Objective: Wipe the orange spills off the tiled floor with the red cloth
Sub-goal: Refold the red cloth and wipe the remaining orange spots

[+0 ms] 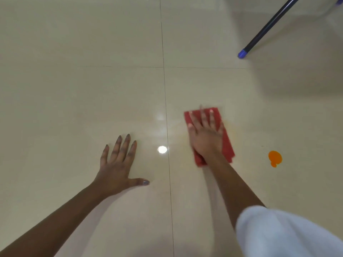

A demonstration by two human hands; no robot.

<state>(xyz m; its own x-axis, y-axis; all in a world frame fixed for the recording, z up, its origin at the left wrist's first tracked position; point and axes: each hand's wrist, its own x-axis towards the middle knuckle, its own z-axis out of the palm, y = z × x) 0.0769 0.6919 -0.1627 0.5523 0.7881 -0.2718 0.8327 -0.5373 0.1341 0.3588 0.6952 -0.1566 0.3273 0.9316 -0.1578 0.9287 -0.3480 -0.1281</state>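
A folded red cloth [227, 143] lies flat on the glossy cream tiled floor [74, 89], right of the vertical grout line. My right hand [206, 135] presses down on it with fingers spread; the hand is blurred. A faint yellowish smear shows on the tile around the cloth. One small orange spill [275, 158] sits on the floor to the right of the cloth, apart from it. My left hand [118, 164] rests palm down on the tile to the left of the grout line, fingers apart, holding nothing.
A dark pole with a blue end cap [267, 30] slants down to the floor at the upper right. A white garment [282, 236] fills the lower right corner. Bright light reflections [162, 149] glare on the tile between my hands.
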